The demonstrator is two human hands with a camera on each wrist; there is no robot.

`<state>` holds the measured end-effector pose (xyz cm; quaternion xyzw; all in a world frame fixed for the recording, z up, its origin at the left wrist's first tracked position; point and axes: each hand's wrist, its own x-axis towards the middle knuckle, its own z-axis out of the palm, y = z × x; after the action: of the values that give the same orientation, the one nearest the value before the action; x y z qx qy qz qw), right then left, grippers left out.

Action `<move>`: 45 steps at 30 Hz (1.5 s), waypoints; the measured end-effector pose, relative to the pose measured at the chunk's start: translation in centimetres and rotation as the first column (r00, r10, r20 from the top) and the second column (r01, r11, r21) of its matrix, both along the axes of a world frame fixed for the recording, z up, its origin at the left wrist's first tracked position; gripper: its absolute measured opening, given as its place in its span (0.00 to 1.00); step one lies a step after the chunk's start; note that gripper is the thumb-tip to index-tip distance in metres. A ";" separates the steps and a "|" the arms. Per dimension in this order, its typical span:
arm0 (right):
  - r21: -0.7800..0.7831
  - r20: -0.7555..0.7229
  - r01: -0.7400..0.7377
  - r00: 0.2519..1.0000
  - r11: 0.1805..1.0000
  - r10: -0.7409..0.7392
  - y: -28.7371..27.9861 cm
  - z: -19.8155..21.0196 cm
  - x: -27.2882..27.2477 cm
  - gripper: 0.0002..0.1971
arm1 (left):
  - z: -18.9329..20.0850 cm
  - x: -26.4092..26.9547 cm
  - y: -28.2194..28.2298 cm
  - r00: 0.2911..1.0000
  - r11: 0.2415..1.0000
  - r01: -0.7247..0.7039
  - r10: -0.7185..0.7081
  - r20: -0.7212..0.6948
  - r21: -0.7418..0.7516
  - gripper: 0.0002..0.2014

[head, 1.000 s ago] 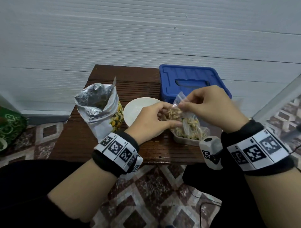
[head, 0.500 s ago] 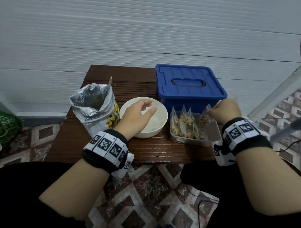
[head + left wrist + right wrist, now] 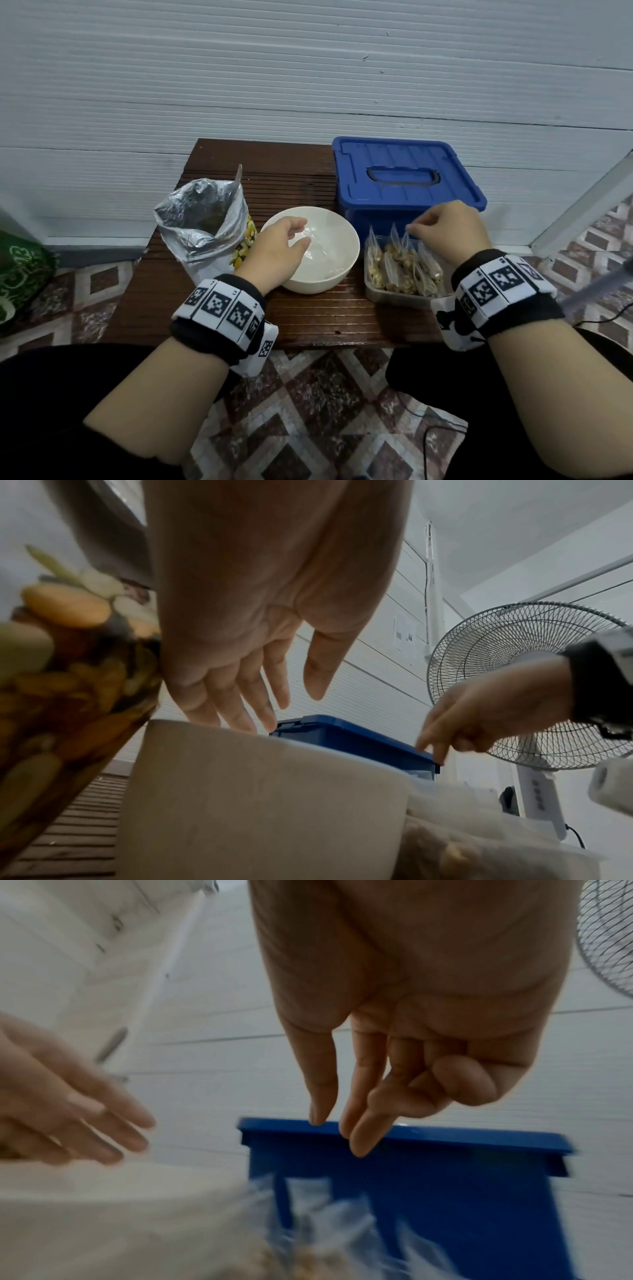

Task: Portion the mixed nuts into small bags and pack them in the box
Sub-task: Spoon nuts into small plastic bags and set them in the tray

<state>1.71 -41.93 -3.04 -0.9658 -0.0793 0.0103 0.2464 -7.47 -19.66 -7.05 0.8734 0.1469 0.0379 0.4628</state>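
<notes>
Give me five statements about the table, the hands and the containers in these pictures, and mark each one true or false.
1. The blue box has its lid on. True.
2. The left hand grips a filled bag of nuts. False: its fingers are spread loosely over the white bowl and hold nothing.
3. The small filled bags stand in the clear tray to the right of the bowl. True.
4. The foil nut bag lies flat and sealed. False: it stands open at the top, left of the bowl.
5. The right hand rests on the blue box's handle. False: it hovers over the tops of the bags in the tray.
</notes>
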 end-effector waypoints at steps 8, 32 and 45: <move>-0.052 -0.200 -0.486 0.861 0.873 0.467 8.7 -0.3 -1.7 0.13 | -0.6 0.1 0.3 0.999 1.000 -0.028 0.029 -0.044 0.007 0.19; -0.048 -0.185 -0.488 0.862 0.871 0.473 9.8 -0.5 -0.1 0.05 | 0.1 -0.1 0.6 0.998 0.996 -0.045 0.042 -0.044 -0.072 0.22; 0.455 -0.165 -0.298 0.898 0.839 0.408 5.7 0.9 -1.8 0.10 | 4.1 -1.7 -0.5 0.964 0.927 0.187 -0.111 0.240 -0.324 0.24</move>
<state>-0.08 -36.25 -2.11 -0.8490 -0.2251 0.1625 0.4495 -9.13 -20.13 -2.93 0.7782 0.0325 0.0716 0.6231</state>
